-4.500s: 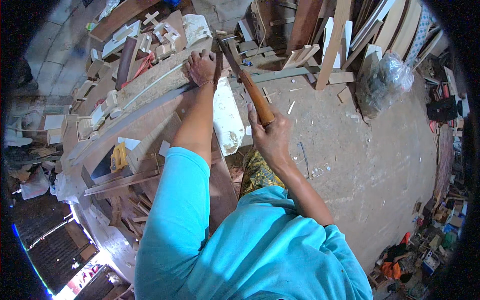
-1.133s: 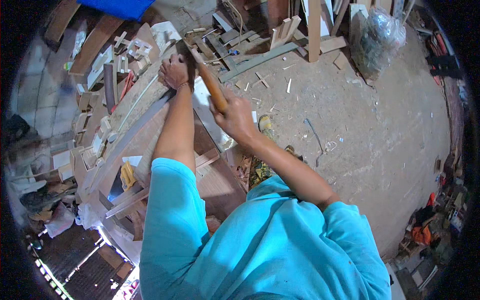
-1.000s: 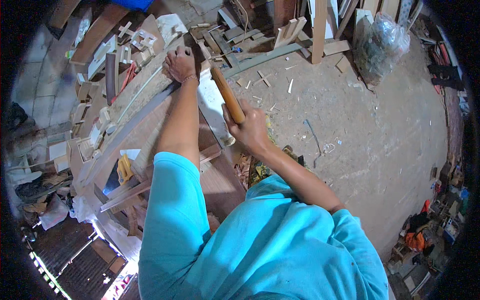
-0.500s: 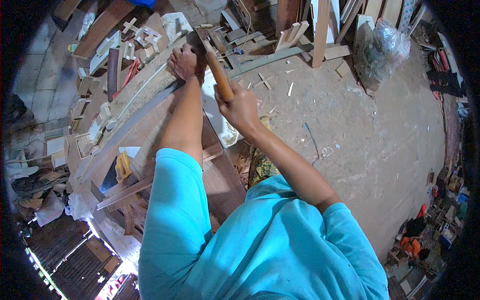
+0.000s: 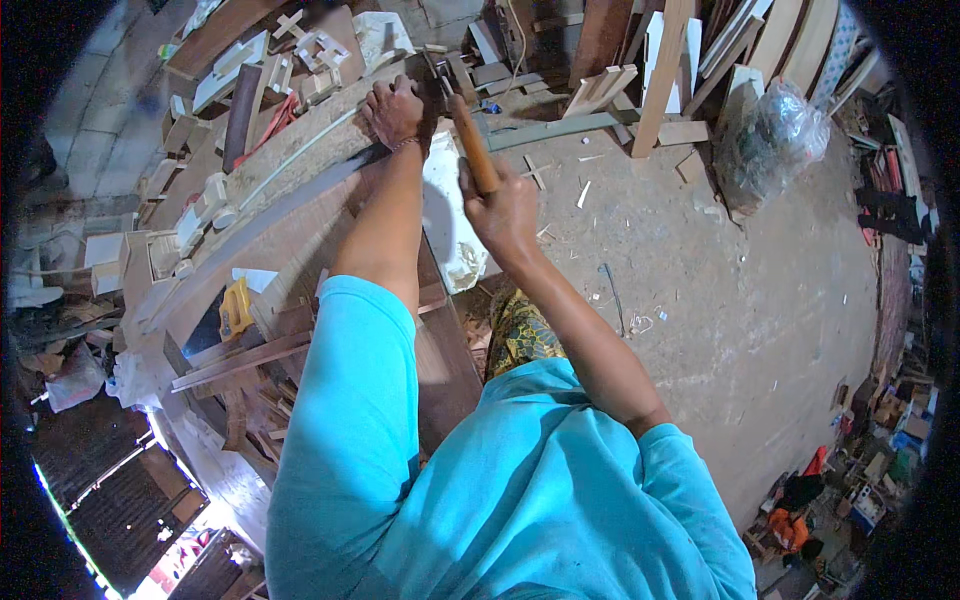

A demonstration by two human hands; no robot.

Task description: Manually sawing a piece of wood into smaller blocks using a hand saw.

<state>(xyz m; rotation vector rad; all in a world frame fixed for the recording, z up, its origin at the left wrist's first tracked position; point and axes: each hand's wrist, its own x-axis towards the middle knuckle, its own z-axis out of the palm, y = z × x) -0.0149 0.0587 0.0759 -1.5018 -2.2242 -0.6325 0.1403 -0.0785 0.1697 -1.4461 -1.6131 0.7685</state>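
My right hand [image 5: 503, 212] is closed round the wooden handle of a hammer [image 5: 472, 148]. The hammer points away from me, its metal head just right of my left hand [image 5: 396, 112]. At the far end of the workbench, my left hand rests with bent fingers on a dark part of the work. Whatever those fingers pinch or press is hidden by the hand and shadow. Under my left forearm lies a broad brown wooden panel [image 5: 360, 215]. A white, rough-edged piece [image 5: 452, 225] shows between my two forearms.
Wood offcuts [image 5: 205, 200] crowd the bench's left side. A yellow-handled tool [image 5: 236, 308] lies nearer me. Planks [image 5: 660, 80] lean at the back, beside a clear plastic bag [image 5: 775, 140]. Wood scraps [image 5: 583, 193] litter the concrete floor [image 5: 740, 330].
The whole view has shifted slightly, so most things at the back sit farther right. The hammer's metal head shows more plainly now. Both hands keep nearly the same pose.
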